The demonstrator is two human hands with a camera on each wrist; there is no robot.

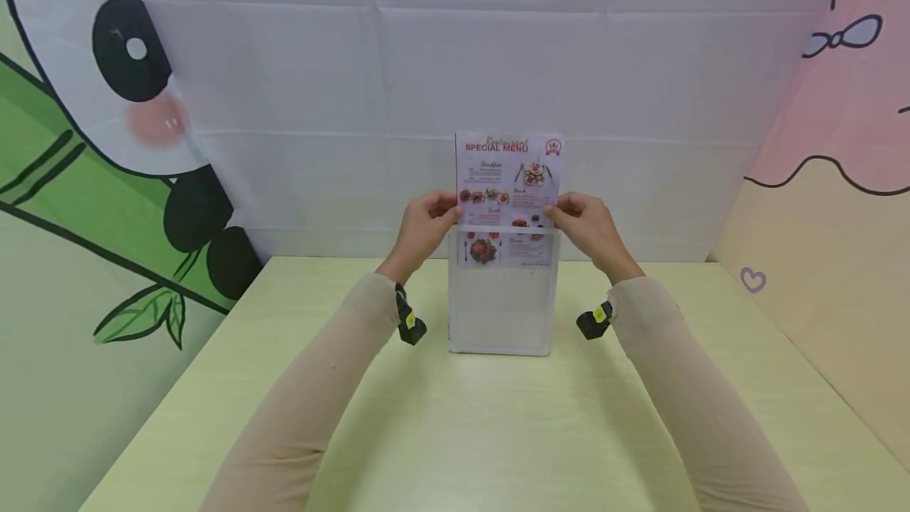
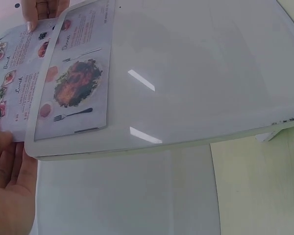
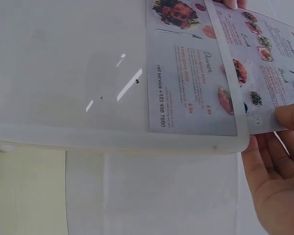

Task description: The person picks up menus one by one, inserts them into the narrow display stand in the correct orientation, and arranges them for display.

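A printed menu sheet (image 1: 508,180), headed "Special Menu", stands partly inside a clear, white-edged upright sign holder (image 1: 501,310) on the table. Its lower part shows through the holder's front panel, while the upper part sticks out above the top edge. My left hand (image 1: 425,229) pinches the sheet's left edge just above the holder, thumb in front. At the opposite edge my right hand (image 1: 588,229) pinches it the same way. Through the panel, the right wrist view shows the sheet's bottom portion (image 3: 186,83), with the holder's lower area bare below it.
The holder stands on a pale yellow-green table (image 1: 455,433). Behind it hangs a white cloth backdrop (image 1: 384,85), with cartoon drawings on the left and right walls. Black wrist cameras (image 1: 411,324) hang below both sleeve cuffs, on either side of the holder.
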